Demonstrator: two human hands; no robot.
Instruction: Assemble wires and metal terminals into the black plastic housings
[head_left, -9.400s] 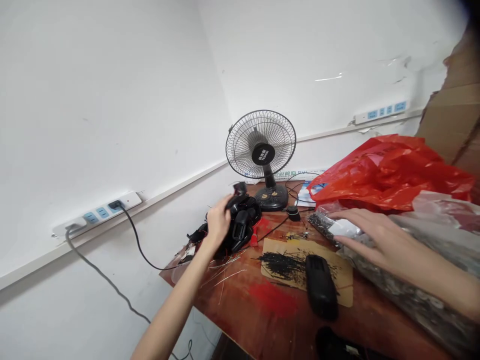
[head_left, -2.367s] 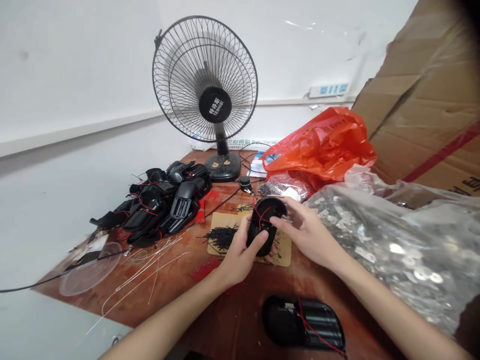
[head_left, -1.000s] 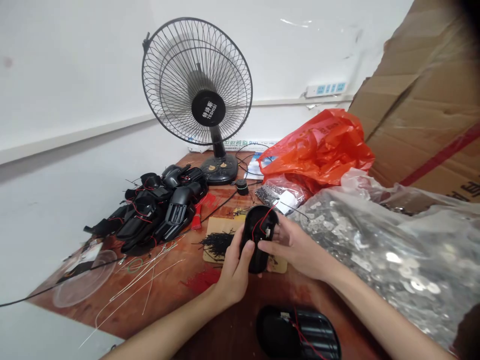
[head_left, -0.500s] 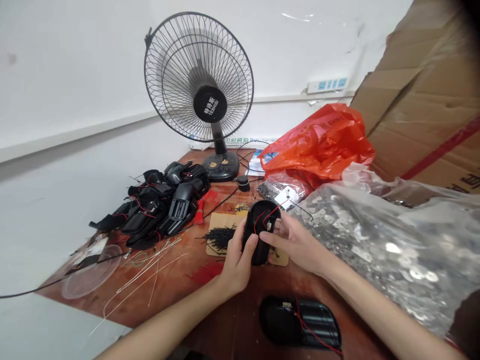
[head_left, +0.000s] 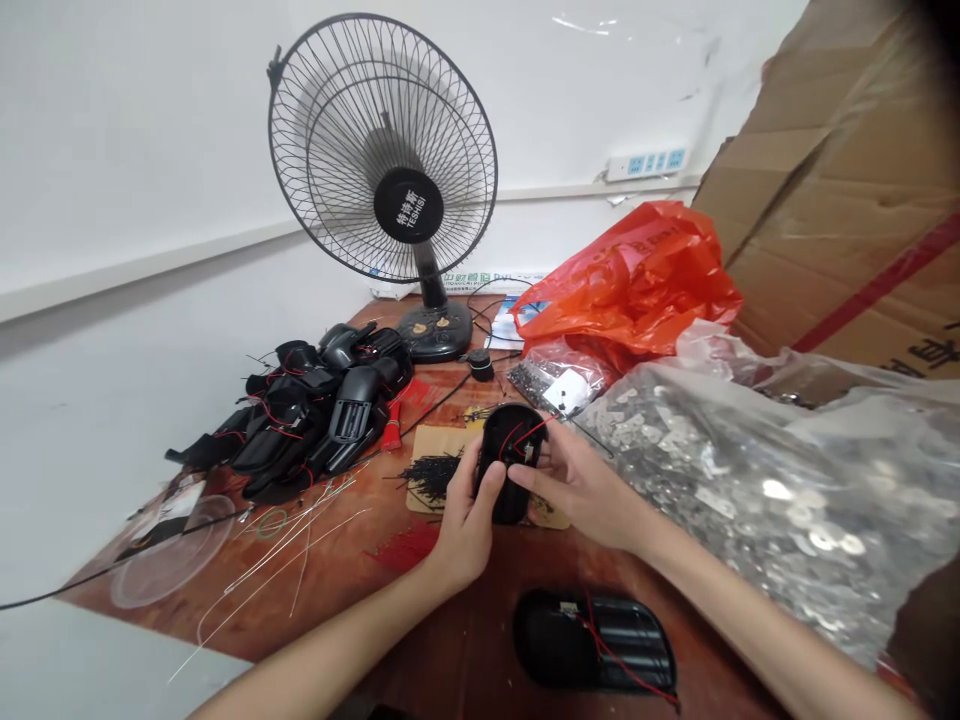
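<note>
My left hand (head_left: 463, 520) is wrapped round a black oval plastic shell (head_left: 506, 452) with red wires inside, held above the brown card (head_left: 439, 440). My right hand (head_left: 577, 482) grips the shell's right side, with the index finger and thumb pinched at a small part in the shell's cavity. A second black shell (head_left: 596, 642) with a red wire lies on the wooden table (head_left: 352, 580) near me. A heap of similar black parts (head_left: 315, 415) with red wires sits at the left.
A black desk fan (head_left: 386, 170) stands at the back. A red plastic bag (head_left: 637, 280), a small bag of screws (head_left: 559, 375) and a big clear bag of metal pieces (head_left: 750, 480) lie right, before a cardboard box (head_left: 855, 190). Thin wires (head_left: 300, 530) and a clear lid (head_left: 169, 550) lie left.
Both hands keep hold of the black shell and have shifted slightly. My right fingers stay at the small part inside it. The view has moved a little.
</note>
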